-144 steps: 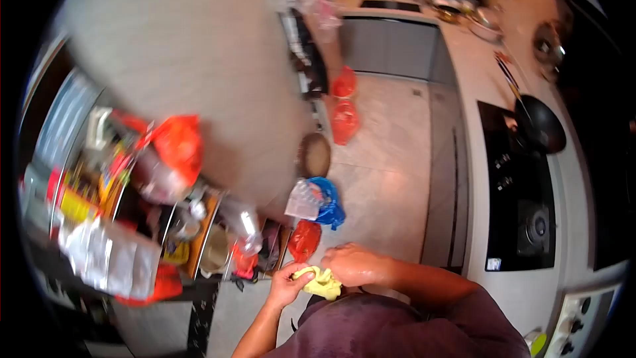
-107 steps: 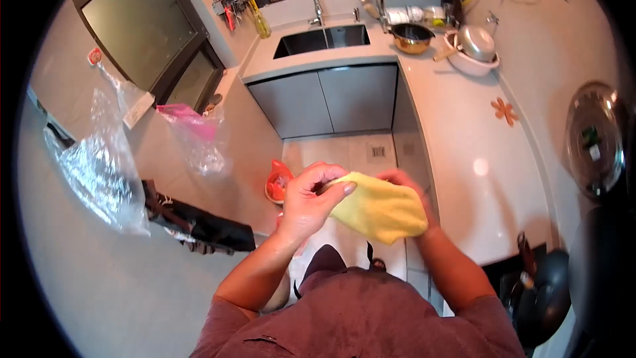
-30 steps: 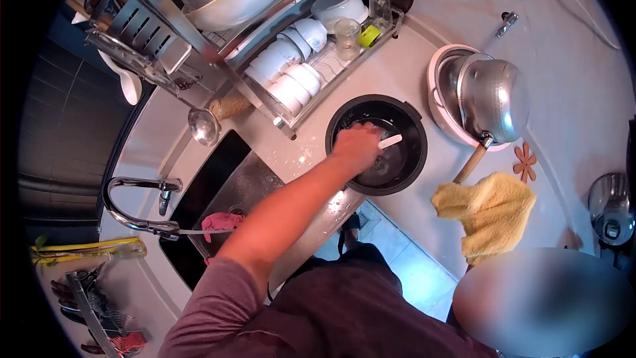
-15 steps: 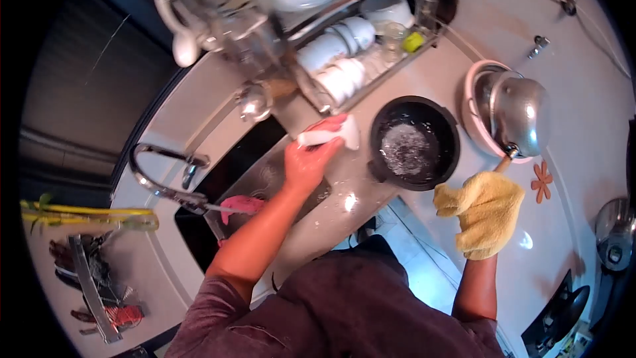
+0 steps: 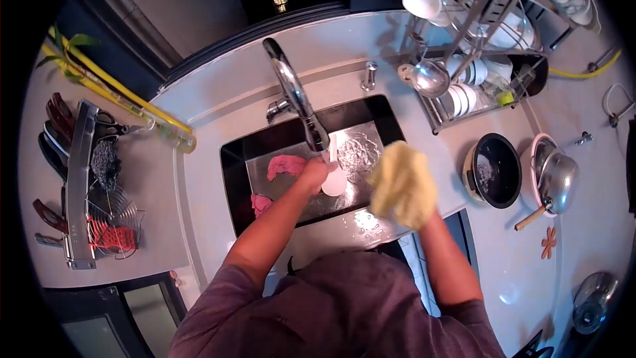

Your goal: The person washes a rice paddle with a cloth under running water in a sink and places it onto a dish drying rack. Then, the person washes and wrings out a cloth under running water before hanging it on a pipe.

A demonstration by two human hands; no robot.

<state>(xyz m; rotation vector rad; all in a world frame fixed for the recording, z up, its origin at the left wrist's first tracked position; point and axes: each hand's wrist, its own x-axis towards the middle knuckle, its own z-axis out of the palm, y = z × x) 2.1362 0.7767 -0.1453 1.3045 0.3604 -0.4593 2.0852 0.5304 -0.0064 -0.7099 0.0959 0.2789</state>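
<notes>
My left hand (image 5: 313,176) is over the sink (image 5: 391,129), closed on a white scoop-like utensil (image 5: 334,182) with a rounded end. The utensil lies just under the spout of the faucet (image 5: 291,86). A pink cloth (image 5: 286,166) rests in the sink to the left of that hand, with another pink piece lower down. A yellow cloth (image 5: 404,185) covers my right hand above the sink's right edge. The cloth is slightly blurred and hides the fingers. On the counter to the right stands a dark-lined pot (image 5: 497,171) with water in it.
A pink basin (image 5: 532,171) holding metal pans stands beyond the pot. At the back right is a dish rack (image 5: 457,119) with white cups and hanging ladles. To the left are a knife holder (image 5: 81,185) and a glass vase (image 5: 182,140) with yellow stalks.
My view has swung left toward the sink. The white utensil in my left hand has moved from beside the pot to under the faucet. My right hand has carried the yellow cloth left.
</notes>
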